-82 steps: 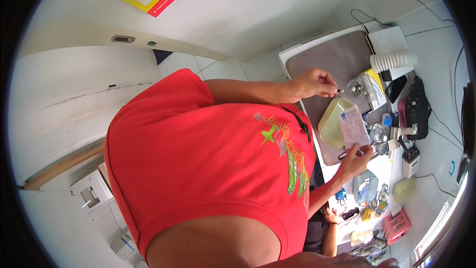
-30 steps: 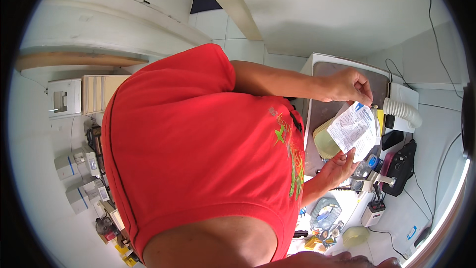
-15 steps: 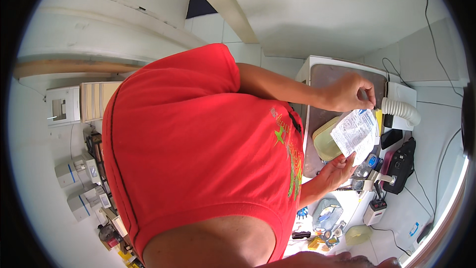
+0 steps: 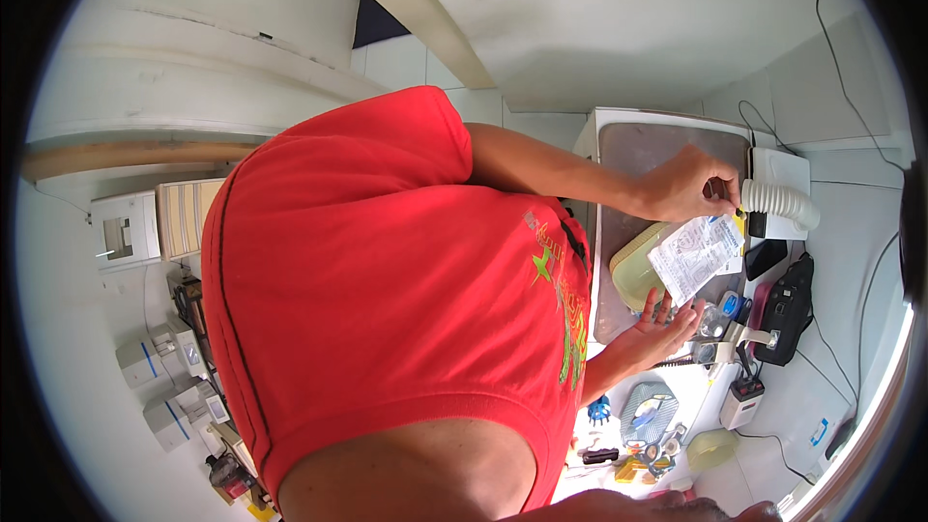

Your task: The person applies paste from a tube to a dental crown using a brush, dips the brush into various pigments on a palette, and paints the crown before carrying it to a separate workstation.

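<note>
A thin white printed packet (image 4: 694,256), wrinkled and with blue print, hangs at a slant over a pale green oblong tray (image 4: 633,271). My left hand (image 4: 686,188) is closed in a pinch at the packet's upper edge, beside the ribbed white hose. Just under the packet's lower end is my right hand (image 4: 662,329). Its fingers are spread, and nothing shows in it. The packet covers part of the tray. Behind the packet, a yellow strip (image 4: 740,223) shows next to my left fingertips; what it belongs to cannot be made out.
The brown-topped worktable (image 4: 628,150) carries the tray. A ribbed white hose (image 4: 781,205), a black bag (image 4: 788,309) and a clear jar (image 4: 713,321) line its far side. A grey mesh basket (image 4: 650,416) and several small tools lie beyond my right forearm. Cables run along the wall.
My right hand has let go of the packet's lower end, and its fingers have spread. My left hand has shifted slightly right with the packet, which tilts more.
</note>
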Demonstrator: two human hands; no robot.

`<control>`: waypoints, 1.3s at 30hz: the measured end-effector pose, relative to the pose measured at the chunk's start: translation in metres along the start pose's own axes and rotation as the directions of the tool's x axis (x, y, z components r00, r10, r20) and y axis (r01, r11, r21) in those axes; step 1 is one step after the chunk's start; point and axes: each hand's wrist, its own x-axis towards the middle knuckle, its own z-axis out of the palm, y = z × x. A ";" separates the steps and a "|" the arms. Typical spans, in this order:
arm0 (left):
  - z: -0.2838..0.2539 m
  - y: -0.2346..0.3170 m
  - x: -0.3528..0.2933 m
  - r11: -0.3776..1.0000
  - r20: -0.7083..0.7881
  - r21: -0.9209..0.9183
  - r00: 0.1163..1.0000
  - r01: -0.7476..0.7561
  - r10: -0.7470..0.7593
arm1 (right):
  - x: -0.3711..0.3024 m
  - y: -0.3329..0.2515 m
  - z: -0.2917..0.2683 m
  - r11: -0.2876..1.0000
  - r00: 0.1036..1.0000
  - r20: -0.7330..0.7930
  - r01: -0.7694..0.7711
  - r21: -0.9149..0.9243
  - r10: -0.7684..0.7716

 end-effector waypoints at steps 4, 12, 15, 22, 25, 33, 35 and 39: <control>0.003 -0.001 0.003 1.000 0.019 0.005 1.000 -0.001 0.001 | 0.003 0.004 0.001 0.996 0.996 0.065 0.069 -0.054 -0.065; 0.010 -0.001 0.002 0.999 0.018 -0.011 0.998 -0.052 0.052 | 0.001 0.003 0.011 0.963 0.991 0.019 0.131 -0.235 -0.130; 0.011 -0.008 -0.002 1.000 0.048 -0.008 0.999 -0.022 0.022 | -0.001 0.004 0.010 0.945 0.986 -0.006 0.161 -0.286 -0.169; 0.008 -0.012 -0.003 0.999 0.030 -0.020 0.999 -0.025 0.026 | 0.014 0.041 -0.020 0.912 0.985 -0.070 0.119 -0.393 -0.159; 0.001 -0.013 -0.006 0.999 0.035 -0.039 0.999 -0.016 0.017 | 0.020 0.065 -0.026 0.886 0.977 -0.109 0.118 -0.449 -0.185; -0.024 -0.027 -0.026 0.997 0.018 -0.017 0.997 0.079 -0.078 | 0.002 0.055 -0.062 0.484 0.847 -0.098 0.199 -0.852 -0.522; -0.027 -0.030 -0.031 0.994 0.016 0.006 0.994 0.109 -0.109 | 0.019 0.048 -0.085 0.413 0.847 -0.148 0.091 -0.906 -0.511; -0.037 -0.036 -0.047 0.984 -0.003 -0.025 0.985 0.175 -0.175 | 0.063 0.094 -0.123 0.253 0.897 0.011 0.136 -0.958 -0.441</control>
